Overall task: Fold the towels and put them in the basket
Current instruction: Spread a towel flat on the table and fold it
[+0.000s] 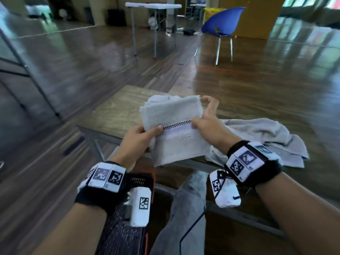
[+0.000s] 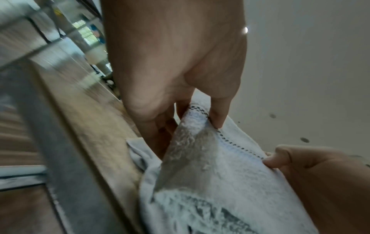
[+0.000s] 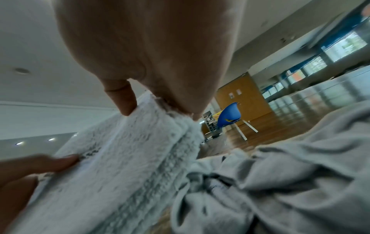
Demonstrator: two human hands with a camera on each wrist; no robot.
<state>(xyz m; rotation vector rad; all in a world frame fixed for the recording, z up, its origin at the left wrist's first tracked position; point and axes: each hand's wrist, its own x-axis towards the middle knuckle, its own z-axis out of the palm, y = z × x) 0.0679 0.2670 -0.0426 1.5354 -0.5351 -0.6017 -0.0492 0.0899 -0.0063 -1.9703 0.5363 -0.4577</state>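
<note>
A white towel (image 1: 176,129) with a black checkered band is held up over the table's near edge, folded into several layers. My left hand (image 1: 156,130) pinches its left edge at the band, thumb on top. My right hand (image 1: 203,113) grips the right edge, thumb at the band and fingers curled round the upper right corner. The left wrist view shows the left hand (image 2: 192,125) pinching the white towel (image 2: 220,174). In the right wrist view the right hand (image 3: 156,101) clamps the stacked layers of the white towel (image 3: 130,158). A crumpled grey towel (image 1: 266,137) lies on the table to the right.
The wooden table (image 1: 117,111) has a metal frame along its near edge. Below my left wrist sits a dark basket with orange trim (image 1: 145,178), mostly hidden. A blue chair (image 1: 222,23) and a folding table (image 1: 152,6) stand far back on the glossy floor.
</note>
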